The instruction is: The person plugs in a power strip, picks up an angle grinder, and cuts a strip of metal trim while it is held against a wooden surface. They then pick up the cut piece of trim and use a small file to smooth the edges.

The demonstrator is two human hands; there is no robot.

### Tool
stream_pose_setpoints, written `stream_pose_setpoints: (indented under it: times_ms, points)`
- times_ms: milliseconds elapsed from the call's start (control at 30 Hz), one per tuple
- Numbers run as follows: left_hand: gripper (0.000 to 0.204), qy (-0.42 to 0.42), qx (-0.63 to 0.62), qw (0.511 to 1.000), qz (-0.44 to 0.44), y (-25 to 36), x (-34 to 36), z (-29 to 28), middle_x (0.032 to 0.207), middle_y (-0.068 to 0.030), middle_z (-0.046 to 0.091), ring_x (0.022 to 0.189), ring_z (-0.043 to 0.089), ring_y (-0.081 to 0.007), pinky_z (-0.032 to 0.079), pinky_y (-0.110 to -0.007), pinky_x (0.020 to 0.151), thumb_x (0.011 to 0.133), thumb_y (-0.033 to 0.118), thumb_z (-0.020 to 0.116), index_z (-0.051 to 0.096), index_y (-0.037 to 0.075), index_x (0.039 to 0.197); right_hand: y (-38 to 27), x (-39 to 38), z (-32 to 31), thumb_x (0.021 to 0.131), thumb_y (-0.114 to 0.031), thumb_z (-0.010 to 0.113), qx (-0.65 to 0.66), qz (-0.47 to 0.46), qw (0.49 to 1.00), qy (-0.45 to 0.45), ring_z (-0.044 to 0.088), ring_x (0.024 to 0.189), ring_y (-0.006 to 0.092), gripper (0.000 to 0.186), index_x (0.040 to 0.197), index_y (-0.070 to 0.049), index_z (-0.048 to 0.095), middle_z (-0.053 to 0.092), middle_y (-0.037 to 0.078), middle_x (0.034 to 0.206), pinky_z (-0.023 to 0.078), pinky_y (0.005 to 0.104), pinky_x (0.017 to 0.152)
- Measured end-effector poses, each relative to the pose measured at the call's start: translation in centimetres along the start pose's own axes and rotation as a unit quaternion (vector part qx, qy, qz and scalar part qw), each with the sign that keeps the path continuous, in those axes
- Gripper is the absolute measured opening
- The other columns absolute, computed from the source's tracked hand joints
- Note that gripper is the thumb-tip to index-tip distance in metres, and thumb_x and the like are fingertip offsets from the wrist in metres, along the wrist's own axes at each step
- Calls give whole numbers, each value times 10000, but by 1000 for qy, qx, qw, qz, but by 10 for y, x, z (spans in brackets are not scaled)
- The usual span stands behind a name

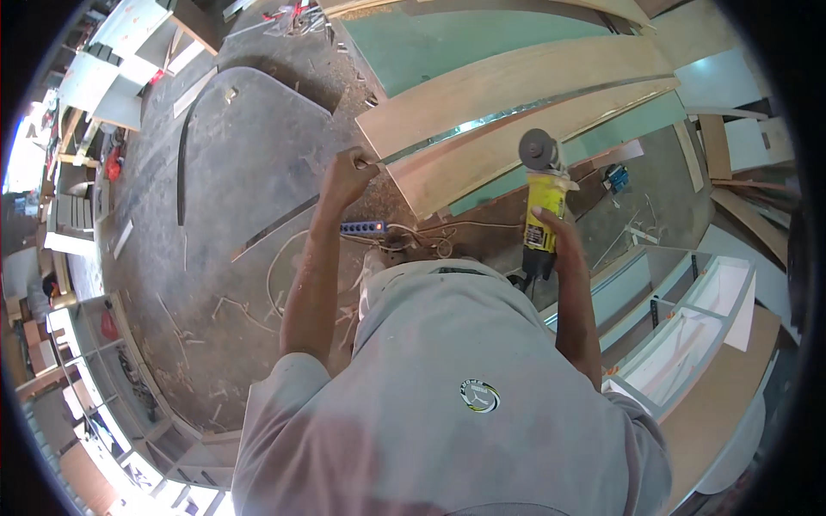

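Note:
My left hand (pixel 348 176) is closed with its fingers pinched on a long thin metal strip (pixel 482 120), at the near left corner of a pale wooden board (pixel 551 73). The strip runs along the board toward the far right. A dark length in line with it shows left of my forearm and appears to be the same strip. In my right hand (pixel 557 236) is a yellow-green angle grinder (pixel 544 198), held upright by its body. Its dark round disc (pixel 539 150) points away from me, over the board's near edge. Whether the disc spins cannot be told.
A blue power strip (pixel 363 228) with a lit switch and loose cables lies on the floor before me. Green panels (pixel 456 43) lie under the boards. White cabinet frames (pixel 688 344) stand at the right. A blue tool (pixel 616 179) lies beyond the grinder. Offcuts litter the floor.

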State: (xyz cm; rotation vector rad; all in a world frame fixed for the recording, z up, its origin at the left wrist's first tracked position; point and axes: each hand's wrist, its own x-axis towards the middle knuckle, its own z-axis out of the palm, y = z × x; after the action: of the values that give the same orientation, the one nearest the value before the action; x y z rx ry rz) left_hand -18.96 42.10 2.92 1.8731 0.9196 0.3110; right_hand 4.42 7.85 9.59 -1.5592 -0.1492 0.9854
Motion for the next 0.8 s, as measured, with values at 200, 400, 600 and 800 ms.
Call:
stream_pose_setpoints:
  times_ms: [200, 400, 600, 800]
  points:
    - [231, 42, 66, 996, -43, -37, -17, -4, 820, -102, 726, 764, 674, -186, 513, -334, 735, 783, 187, 726, 729, 17, 938, -1, 31, 35, 821, -208, 706, -15, 44, 992, -119, 707, 730, 213, 341, 1061, 22, 631, 707, 131, 863, 587, 321, 632]
    - [253, 63, 39, 996, -51, -65, -36, -8, 885, -135, 735, 813, 694, -238, 520, -372, 749, 780, 200, 730, 728, 24, 960, -7, 52, 80, 787, -189, 706, -108, 45, 980, -160, 700, 684, 212, 357, 1060, 30, 633, 702, 140, 856, 583, 327, 612]
    - [300, 41, 51, 992, -110, -73, -41, -5, 880, -152, 727, 822, 701, -259, 521, -384, 750, 773, 264, 742, 736, 51, 984, -5, 57, 125, 749, -120, 769, -116, 74, 978, -156, 685, 722, 163, 455, 1163, -27, 605, 684, 68, 916, 566, 303, 637]
    - [297, 20, 49, 994, -97, -79, -40, -6, 896, -140, 734, 847, 707, -280, 524, -390, 781, 797, 285, 737, 738, 58, 989, 12, 64, 134, 740, -153, 797, -168, 75, 973, -141, 673, 762, 147, 511, 1193, -42, 589, 674, 45, 942, 561, 295, 672]
